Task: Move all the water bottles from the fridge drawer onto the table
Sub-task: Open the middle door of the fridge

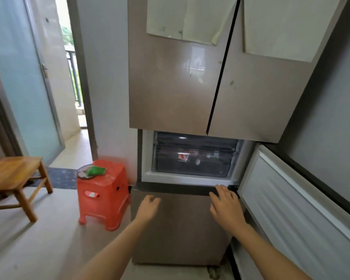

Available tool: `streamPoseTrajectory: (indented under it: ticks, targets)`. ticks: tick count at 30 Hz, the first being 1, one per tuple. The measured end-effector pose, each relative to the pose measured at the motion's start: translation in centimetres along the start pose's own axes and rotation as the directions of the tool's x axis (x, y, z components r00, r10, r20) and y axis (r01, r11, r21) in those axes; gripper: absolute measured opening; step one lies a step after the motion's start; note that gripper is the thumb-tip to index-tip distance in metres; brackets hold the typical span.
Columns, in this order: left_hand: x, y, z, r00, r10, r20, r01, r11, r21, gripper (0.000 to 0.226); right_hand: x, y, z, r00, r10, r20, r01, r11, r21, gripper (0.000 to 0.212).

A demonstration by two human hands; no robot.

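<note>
Door (291, 199) open to R so the drawer (192, 168) shows. Bottles (183, 157) seem inside it, blurry. L hand (149, 207) & R hand (226, 207) reach low, both wide, holding nothing, prob. to pull it out. Desk (12, 172) far L.

access: fridge compartment (148, 156) open toward the near side, above the closed lower door (180, 229) | block: drawer (192, 166), shut, its smoky front fills the opening | right: compartment door (291, 199) swung out, walls that side | left: red stool (107, 188) just beside the lower door | far left: bench (10, 170), floor gap between it and stool
</note>
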State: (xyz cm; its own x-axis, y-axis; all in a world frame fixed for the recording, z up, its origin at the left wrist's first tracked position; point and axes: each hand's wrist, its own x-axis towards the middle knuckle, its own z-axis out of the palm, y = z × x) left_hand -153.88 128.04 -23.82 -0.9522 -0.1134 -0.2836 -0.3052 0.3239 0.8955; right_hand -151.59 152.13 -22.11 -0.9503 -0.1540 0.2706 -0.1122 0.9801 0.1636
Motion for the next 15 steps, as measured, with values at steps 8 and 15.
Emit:
streamPoseTrajectory:
  ticks: [8, 15]
  targets:
    - [6.2, 2.1, 2.8, 0.997, -0.075, -0.030, 0.073, 0.995, -0.074, 0.040, 6.5, 0.7, 2.2, 0.989, 0.120, 0.086, -0.144, 0.918, 0.370, 0.044]
    - [13.0, 3.7, 5.2, 0.997, -0.065, 0.047, 0.072, 0.981, -0.182, 0.020, 11.6, 1.8, 4.5, 0.984, 0.147, 0.101, -0.177, 0.867, 0.465, 0.040]
